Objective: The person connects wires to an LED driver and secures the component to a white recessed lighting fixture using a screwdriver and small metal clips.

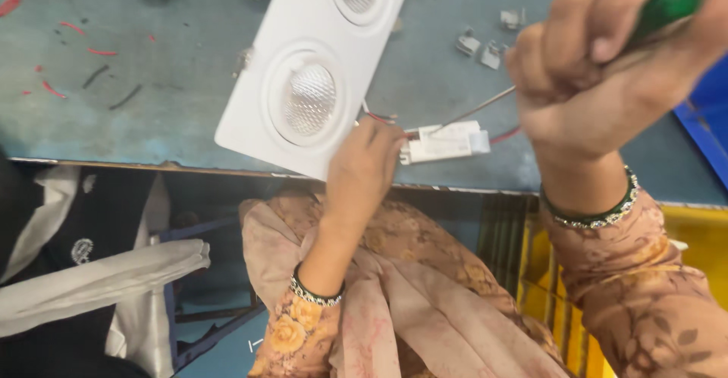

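Grip, right hand: right hand (599, 75) is wrapped in a tight fist round the green handle of a screwdriver (667, 3); its thin metal shaft slants down-left to the small white driver box (446, 141).
Grip, left hand: left hand (364, 166) has its fingers curled down at the left end of the driver box, pinning it to the bench; how far the fingers close under it I cannot tell.
Driver box: lies flat near the front edge of the blue-grey bench (152, 120), with red wires (504, 135) running out of its right end and more wiring at its left end toward the lamp.
Step in hand: seemingly working a terminal on the box with the screwdriver tip, while the other hand steadies it.
Next move calls for: by my judgement, a steady tip and firm hold, since the box is light and could skid.
Twin white downlight (315, 67): just left of the box, tilted, its lower corner overhanging the bench edge.
Edges: box and lamp both sit close to the front lip; a slip could drop them onto the lap.
Open room: bare bench lies left of the lamp, with scattered wire offcuts (76, 52); small metal clips (485, 44) lie behind the box.
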